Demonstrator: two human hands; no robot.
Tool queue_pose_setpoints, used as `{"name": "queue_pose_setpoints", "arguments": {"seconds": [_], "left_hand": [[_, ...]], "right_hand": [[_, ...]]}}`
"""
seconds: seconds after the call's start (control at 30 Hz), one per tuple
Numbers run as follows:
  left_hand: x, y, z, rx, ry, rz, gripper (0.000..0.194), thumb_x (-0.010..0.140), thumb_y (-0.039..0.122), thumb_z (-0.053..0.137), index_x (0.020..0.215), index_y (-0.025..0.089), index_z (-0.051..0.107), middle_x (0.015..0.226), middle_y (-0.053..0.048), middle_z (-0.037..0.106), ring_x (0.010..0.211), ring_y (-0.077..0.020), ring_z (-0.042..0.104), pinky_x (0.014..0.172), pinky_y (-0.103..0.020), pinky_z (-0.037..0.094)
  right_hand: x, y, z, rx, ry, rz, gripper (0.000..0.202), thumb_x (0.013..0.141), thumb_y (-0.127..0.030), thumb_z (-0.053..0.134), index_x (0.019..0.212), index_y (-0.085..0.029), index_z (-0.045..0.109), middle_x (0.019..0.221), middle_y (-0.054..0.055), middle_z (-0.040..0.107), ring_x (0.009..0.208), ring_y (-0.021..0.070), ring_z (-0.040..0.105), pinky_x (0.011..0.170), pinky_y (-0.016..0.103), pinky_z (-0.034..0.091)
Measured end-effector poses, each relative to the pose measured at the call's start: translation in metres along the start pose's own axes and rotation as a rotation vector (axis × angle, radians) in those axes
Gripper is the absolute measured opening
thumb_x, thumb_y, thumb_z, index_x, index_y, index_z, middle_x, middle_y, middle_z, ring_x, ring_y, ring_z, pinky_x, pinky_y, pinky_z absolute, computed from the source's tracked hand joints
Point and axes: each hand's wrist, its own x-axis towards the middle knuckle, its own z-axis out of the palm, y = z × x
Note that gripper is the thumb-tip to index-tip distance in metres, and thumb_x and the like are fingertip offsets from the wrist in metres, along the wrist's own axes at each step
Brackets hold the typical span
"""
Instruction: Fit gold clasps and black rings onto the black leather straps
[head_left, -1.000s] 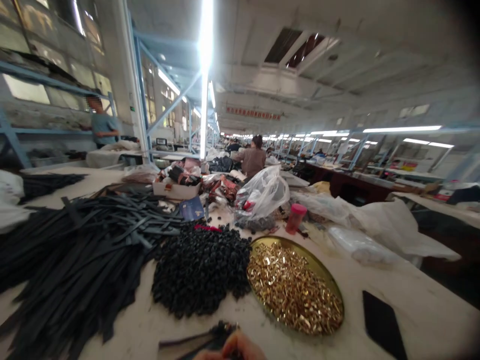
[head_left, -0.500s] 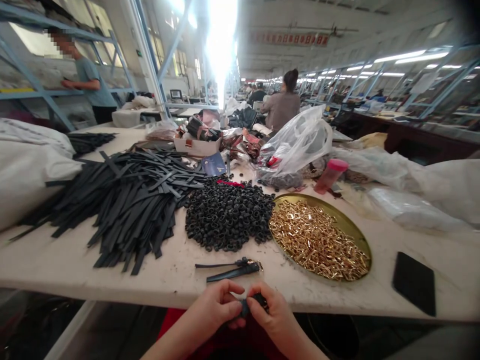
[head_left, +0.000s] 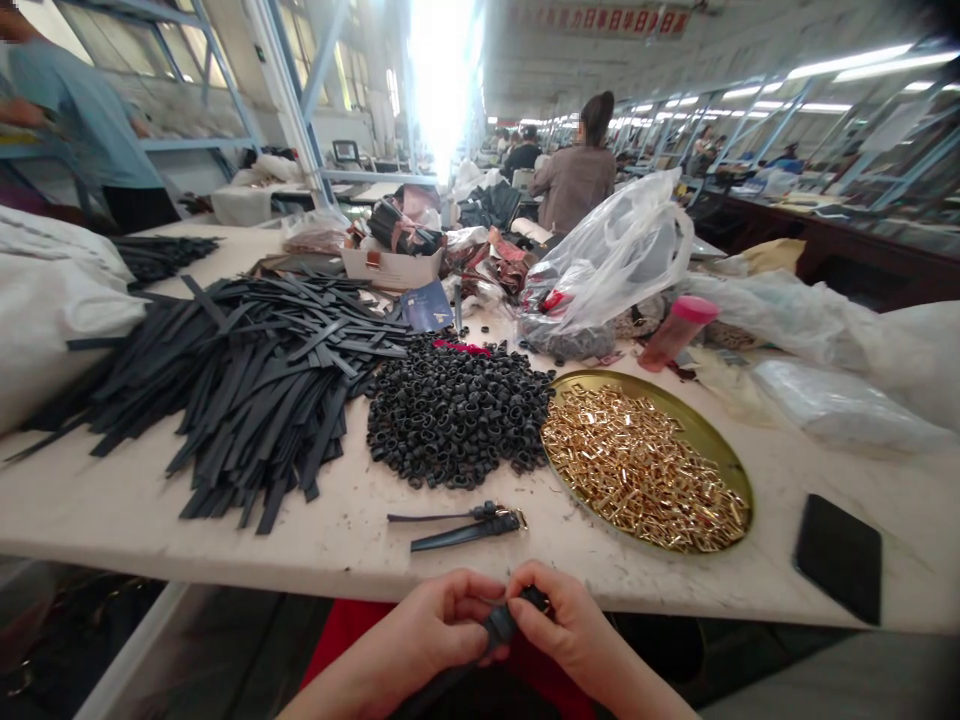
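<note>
Just off the table's front edge, my left hand [head_left: 457, 620] is closed around a dark strap [head_left: 500, 622], which trails down below the palm. The fingers of my right hand [head_left: 551, 610] pinch the strap's upper end, where a small glint of gold metal shows between them. Most of that end is hidden by my fingers. On the table just beyond lie two strap pieces with gold buckles [head_left: 469, 528]. Farther back is a heap of small black loops [head_left: 457, 420]. To its right, a round gold tray [head_left: 712, 450] holds a mound of gold buckles [head_left: 637, 470].
Long black straps [head_left: 262, 400] are piled on the left beside a white sack [head_left: 52, 310]. A phone [head_left: 838, 558] lies at the right. A pink-lidded jar [head_left: 679, 333], a plastic bag [head_left: 611, 270] and a box [head_left: 394, 268] stand behind. Co-workers are farther off.
My hands have shifted slightly right, and more of the strap shows between them. The co-worker at the left has moved toward the frame's left edge. The camera view has tilted a little.
</note>
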Motion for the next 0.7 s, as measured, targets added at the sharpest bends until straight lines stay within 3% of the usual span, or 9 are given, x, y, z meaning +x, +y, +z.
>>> {"name": "queue_pose_setpoints", "arguments": {"seconds": [0.13, 0.3, 0.47, 0.7], "left_hand": [[0.002, -0.006, 0.0, -0.038, 0.063, -0.038, 0.035, 0.062, 0.016, 0.062, 0.097, 0.01, 0.057, 0.069, -0.003, 0.066, 0.061, -0.0096, 0.057, 0.061, -0.021, 0.039], [0.004, -0.008, 0.003, 0.057, 0.018, -0.018, 0.032, 0.067, 0.018, 0.059, 0.098, 0.012, 0.056, 0.069, 0.0, 0.064, 0.06, -0.0077, 0.054, 0.056, -0.017, 0.036], [-0.001, -0.004, -0.005, 0.386, 0.008, -0.074, 0.029, 0.079, 0.038, 0.045, 0.083, 0.012, 0.056, 0.07, -0.002, 0.062, 0.047, -0.0065, 0.048, 0.045, -0.017, 0.033], [-0.004, 0.0, 0.002, 0.595, 0.042, -0.066, 0.027, 0.079, 0.032, 0.039, 0.074, 0.014, 0.058, 0.058, 0.002, 0.056, 0.045, -0.0074, 0.042, 0.041, -0.016, 0.029]], "right_hand": [[0.002, -0.001, -0.003, -0.015, -0.061, -0.01, 0.011, 0.076, -0.026, 0.049, 0.073, -0.019, 0.057, 0.065, -0.003, 0.051, 0.061, 0.0102, 0.044, 0.056, 0.022, 0.032], [-0.001, -0.003, -0.007, 0.078, -0.165, 0.062, 0.01, 0.075, -0.026, 0.051, 0.073, -0.019, 0.057, 0.062, -0.005, 0.047, 0.057, 0.0085, 0.039, 0.051, 0.02, 0.029], [-0.002, 0.005, 0.005, 0.089, -0.008, 0.025, 0.024, 0.082, -0.04, 0.043, 0.08, -0.018, 0.054, 0.065, -0.002, 0.051, 0.062, 0.0107, 0.045, 0.057, 0.022, 0.036], [-0.008, 0.01, 0.01, -0.036, 0.025, -0.083, 0.024, 0.084, -0.039, 0.039, 0.083, -0.02, 0.054, 0.074, 0.001, 0.058, 0.07, 0.0136, 0.053, 0.064, 0.025, 0.042]]}}
